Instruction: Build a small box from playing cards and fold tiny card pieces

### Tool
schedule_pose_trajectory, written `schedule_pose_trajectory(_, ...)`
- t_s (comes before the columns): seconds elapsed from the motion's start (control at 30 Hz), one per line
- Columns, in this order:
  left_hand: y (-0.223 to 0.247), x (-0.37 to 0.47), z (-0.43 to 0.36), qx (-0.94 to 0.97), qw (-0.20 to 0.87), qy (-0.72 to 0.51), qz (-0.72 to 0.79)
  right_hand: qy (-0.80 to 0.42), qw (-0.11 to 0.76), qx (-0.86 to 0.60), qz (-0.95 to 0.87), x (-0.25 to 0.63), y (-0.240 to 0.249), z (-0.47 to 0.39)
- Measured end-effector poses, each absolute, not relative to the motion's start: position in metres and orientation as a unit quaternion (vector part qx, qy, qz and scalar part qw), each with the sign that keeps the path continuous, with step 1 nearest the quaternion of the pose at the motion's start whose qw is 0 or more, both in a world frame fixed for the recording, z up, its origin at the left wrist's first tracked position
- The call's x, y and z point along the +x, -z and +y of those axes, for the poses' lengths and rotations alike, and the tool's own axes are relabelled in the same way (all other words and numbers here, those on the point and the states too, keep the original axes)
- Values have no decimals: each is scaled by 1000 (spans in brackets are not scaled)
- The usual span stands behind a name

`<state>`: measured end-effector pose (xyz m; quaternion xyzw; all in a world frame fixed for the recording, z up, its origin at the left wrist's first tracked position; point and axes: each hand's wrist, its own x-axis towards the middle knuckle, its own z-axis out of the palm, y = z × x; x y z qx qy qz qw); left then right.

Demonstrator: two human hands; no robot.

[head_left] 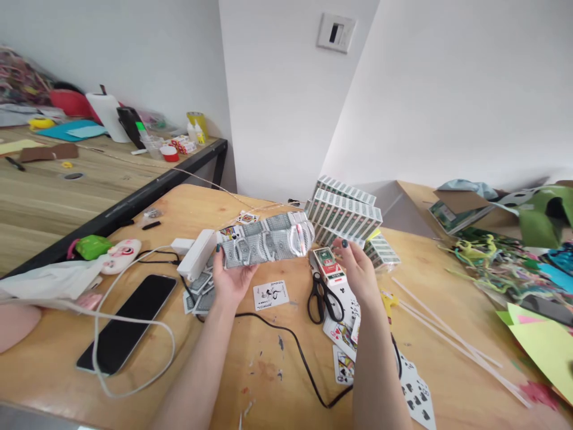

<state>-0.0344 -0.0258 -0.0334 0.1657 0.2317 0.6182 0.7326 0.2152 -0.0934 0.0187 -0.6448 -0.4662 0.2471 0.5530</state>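
My left hand (233,278) grips one end of a long structure made of grey-backed playing cards (264,242), holding it raised above the table. White loops and curved edges show along its side, and a face card is visible at its left end. My right hand (358,269) is apart from it on the right, fingers curled inward; whether anything small is between them is hidden. Below and beside that hand are a red-and-green card box (329,264), black-handled scissors (319,301) and loose playing cards (342,334). A joker card (271,295) lies flat between my forearms.
Stacked card packs (344,215) stand against the wall. To the left are a black phone (128,322), a white cable (168,334) and a white power strip (197,254). A black cord (295,334) crosses the table. White sticks (456,340) and pipe cleaners (487,269) lie right.
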Motion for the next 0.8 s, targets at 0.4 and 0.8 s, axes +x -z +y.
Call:
schedule_pose_trajectory(0.4, 39, -39, -21, 160, 758, -592, 224, -249, 174, -630, -714, 128, 19, -82)
schedule_pose_trajectory(0.8, 36, -31, -21, 149, 737, -616, 236, -456, 345, -554, -605, 119, 2, -82)
